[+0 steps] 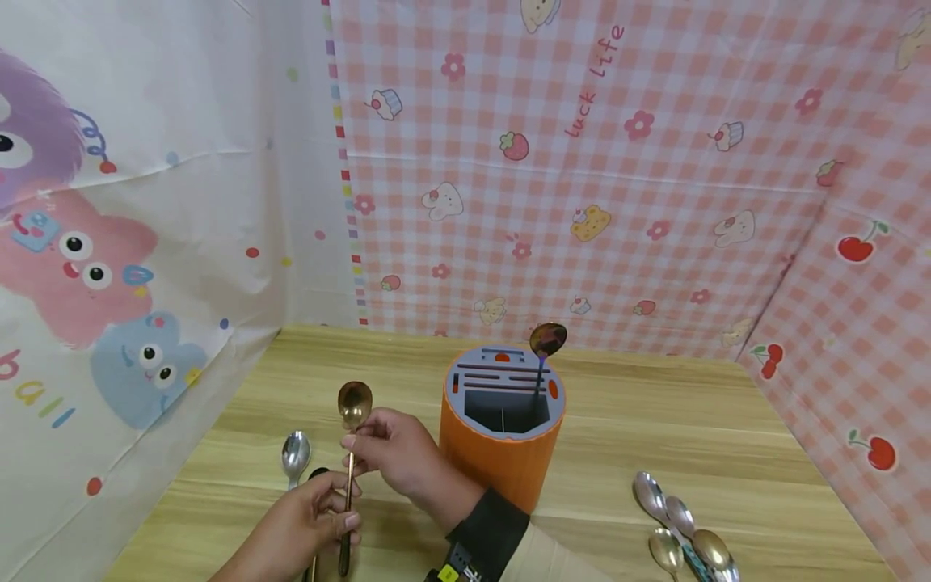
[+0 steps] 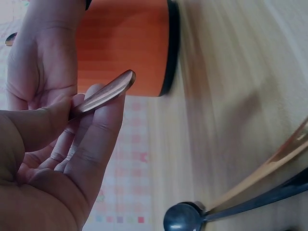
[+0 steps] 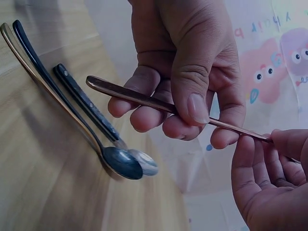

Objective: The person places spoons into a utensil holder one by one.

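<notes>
A copper-coloured spoon (image 1: 355, 402) is held upright, bowl up, in front of me. My left hand (image 1: 294, 521) pinches its handle (image 3: 130, 96) low down, thumb against fingers. Higher on the handle, just below the bowl, my right hand (image 1: 407, 457) grips it between thumb and fingers. Behind my right wrist stands an orange utensil holder (image 1: 498, 465) with a grey slotted top (image 1: 465, 376). One dark copper spoon (image 1: 548, 339) stands in its large opening, bowl up. Beside and beneath my left hand lie a silver spoon (image 1: 296, 453) and a black spoon (image 2: 183, 217).
A gold-coloured handle (image 2: 269, 166) lies along the black spoon. Several spoons (image 1: 684, 517) are heaped on the wooden table (image 1: 604, 453) at the right. Printed cloths hang behind the table (image 1: 545, 202) and along both sides.
</notes>
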Available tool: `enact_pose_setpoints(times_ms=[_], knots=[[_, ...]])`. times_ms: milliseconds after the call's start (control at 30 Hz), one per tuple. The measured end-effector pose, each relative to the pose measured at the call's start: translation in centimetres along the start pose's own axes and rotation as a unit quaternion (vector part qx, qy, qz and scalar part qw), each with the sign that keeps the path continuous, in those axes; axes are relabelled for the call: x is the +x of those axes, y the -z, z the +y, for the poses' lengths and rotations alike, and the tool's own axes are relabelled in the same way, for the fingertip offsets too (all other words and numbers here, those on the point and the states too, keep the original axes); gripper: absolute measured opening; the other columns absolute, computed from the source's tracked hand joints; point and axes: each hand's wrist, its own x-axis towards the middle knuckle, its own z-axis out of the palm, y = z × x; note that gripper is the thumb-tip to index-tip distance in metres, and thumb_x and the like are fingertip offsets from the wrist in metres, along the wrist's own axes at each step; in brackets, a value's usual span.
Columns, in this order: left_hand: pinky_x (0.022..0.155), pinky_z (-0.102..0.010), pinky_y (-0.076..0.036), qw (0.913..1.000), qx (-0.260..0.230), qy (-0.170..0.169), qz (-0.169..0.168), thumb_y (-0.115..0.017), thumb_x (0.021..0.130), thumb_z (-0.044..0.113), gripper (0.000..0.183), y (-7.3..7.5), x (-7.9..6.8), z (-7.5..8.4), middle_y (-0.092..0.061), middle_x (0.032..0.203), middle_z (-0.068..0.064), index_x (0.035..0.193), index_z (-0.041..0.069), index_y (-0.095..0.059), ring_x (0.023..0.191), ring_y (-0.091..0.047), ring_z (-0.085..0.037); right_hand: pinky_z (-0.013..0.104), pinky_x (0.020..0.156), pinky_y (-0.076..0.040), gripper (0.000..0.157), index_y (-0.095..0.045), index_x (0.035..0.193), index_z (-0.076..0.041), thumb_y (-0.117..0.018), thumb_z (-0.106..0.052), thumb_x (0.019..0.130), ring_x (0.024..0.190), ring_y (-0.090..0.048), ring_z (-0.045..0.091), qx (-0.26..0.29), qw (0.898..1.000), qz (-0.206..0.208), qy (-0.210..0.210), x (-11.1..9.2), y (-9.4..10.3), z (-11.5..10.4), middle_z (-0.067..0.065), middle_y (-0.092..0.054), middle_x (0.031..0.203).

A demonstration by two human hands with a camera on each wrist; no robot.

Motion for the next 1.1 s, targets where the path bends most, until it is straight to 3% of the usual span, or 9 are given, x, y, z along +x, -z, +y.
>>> enact_pose_setpoints(times_ms=[767,1100], knots=[[0.068,-0.033,-0.059,0.9988,0.027,-0.036,0.020,-0.063,0.094,0.003,0.029,-0.5,0.4,2.9,-0.067,0.090,-0.023,0.118,-0.006,-0.051,0.077,-0.068,-0.024,0.034,0.072,-0.059,0.014,-0.064,0.102,0.000,-0.067,-0.012,0.094,0.077,-0.067,0.017,-0.044,0.998,-0.013,0.031,-1.1,1.1,-4.3,0.017,-0.068,0.090],[0.067,-0.033,-0.058,0.9951,0.088,-0.033,0.033,-0.067,0.093,0.012,0.030,-0.8,0.5,4.9,-0.068,0.087,-0.014,0.117,-0.001,-0.055,0.075,-0.069,-0.022,0.035,0.073,-0.058,0.012,-0.063,0.102,-0.001,-0.065,-0.011,0.095,0.078,-0.067,0.020,-0.059,0.997,-0.015,0.042,-1.7,1.8,-6.0,0.023,-0.068,0.092]])
